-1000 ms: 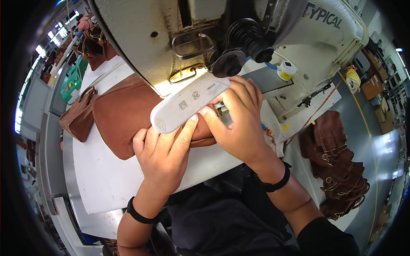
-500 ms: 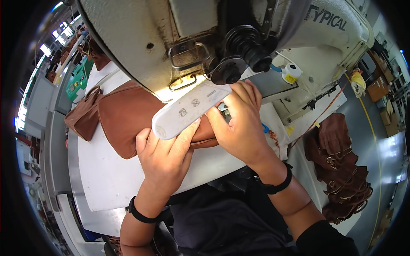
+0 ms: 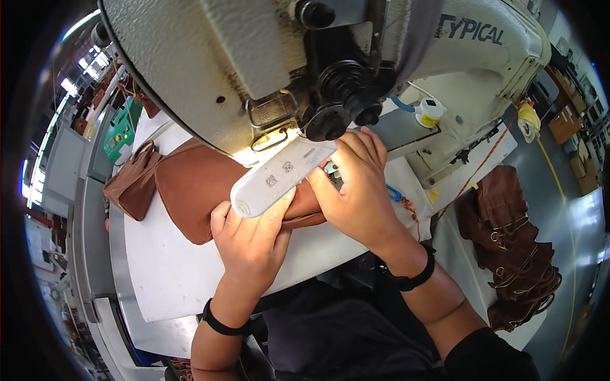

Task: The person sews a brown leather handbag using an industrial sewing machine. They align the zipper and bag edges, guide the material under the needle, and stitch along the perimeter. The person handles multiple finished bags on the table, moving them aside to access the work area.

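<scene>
A brown leather bag (image 3: 197,184) lies on the white work table (image 3: 171,279), its far part running beneath the head of a sewing machine (image 3: 190,63). My left hand (image 3: 251,247) is on its near edge, holding the leather with the fingertips partly hidden by a white rounded plate (image 3: 273,174) that slants over the bag. Close to the machine's needle area, my right hand (image 3: 356,197) grips the bag's right end between thumb and fingers. The needle and the stitching spot are hidden behind the plate and my right fingers.
A smaller brown bag piece (image 3: 135,181) with a handle sits at the left. Several dark brown leather pieces with metal rings (image 3: 508,247) are heaped at the right. A white bottle (image 3: 430,113) stands on the machine bed. A green device (image 3: 121,133) is at far left.
The whole view has shifted slightly, moving the bag and my left hand a little right and down in the picture. Both hands keep nearly the same hold.
</scene>
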Demonstrator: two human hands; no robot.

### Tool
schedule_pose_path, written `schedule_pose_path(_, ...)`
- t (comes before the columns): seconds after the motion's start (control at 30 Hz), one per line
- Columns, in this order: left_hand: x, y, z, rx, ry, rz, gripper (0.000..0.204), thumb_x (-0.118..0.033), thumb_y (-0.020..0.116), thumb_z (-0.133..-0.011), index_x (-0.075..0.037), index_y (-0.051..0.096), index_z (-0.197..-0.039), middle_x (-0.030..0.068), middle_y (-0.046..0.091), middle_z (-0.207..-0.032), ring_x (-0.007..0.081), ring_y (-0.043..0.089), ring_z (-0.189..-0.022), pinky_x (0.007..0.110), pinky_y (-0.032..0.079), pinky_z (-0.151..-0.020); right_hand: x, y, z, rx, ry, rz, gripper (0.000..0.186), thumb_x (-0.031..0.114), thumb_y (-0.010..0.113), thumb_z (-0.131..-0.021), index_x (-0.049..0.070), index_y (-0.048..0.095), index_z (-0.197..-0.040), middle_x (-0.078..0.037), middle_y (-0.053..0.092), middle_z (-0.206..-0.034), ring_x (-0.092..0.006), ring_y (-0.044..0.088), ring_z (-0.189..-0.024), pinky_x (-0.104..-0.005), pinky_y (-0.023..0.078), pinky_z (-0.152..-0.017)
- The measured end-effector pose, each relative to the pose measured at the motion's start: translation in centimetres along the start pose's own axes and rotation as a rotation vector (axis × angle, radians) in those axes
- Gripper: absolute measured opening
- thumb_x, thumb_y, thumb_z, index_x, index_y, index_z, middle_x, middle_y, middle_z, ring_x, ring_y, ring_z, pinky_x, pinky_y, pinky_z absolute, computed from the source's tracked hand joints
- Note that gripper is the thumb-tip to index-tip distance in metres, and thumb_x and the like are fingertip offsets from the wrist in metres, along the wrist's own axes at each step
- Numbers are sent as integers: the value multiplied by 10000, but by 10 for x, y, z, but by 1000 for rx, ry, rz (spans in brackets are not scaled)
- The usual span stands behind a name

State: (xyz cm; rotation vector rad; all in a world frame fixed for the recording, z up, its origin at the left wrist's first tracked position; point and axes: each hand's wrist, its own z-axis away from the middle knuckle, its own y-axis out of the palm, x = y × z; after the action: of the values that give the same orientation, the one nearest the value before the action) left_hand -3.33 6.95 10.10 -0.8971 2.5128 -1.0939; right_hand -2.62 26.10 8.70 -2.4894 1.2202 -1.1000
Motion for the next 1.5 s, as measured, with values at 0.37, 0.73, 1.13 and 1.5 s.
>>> schedule_pose_path(0.37, 10, -9, -11, 80, -40, 122, 506, 28, 767, -655, -48, 738, -1154, 99, 774, -1145, 288, 745, -1003, 346, 539, -796, -1, 7, -1, -50, 16, 23, 101, 116, 692, -861, 65, 610, -889, -80, 641, -967, -290, 583, -1038, -495, 322, -1122)
schedule_pose_path(0.73, 6, 2, 4, 22, 45, 25, 616, 40, 750, -667, -95, 707, -1266, 43, 734, -1259, 233, 670, -1071, 357, 427, -928, -4, 6, 4, -66, -11, -35, 102, 131, 716, -868, 74, 632, -878, -61, 656, -971, -287, 608, -1052, -486, 333, -1136)
schedule_pose_path(1.13, 9, -3, -1, 37, -4, 87, 553, 28, 762, -655, -101, 746, -1192, 38, 757, -1195, 236, 684, -1047, 349, 454, -934, 1, 5, 0, -49, 15, -16, 96, 121, 707, -869, 78, 623, -885, -65, 646, -955, -282, 594, -1035, -492, 323, -1129)
schedule_pose_path(1.5, 10, -2, -2, 58, 4, 72, 560, 33, 747, -657, -81, 731, -1205, 48, 750, -1220, 255, 680, -1064, 365, 455, -959, -2, 7, -1, -108, 5, -36, 84, 107, 693, -871, 84, 614, -889, -59, 628, -929, -274, 592, -1016, -489, 315, -1132)
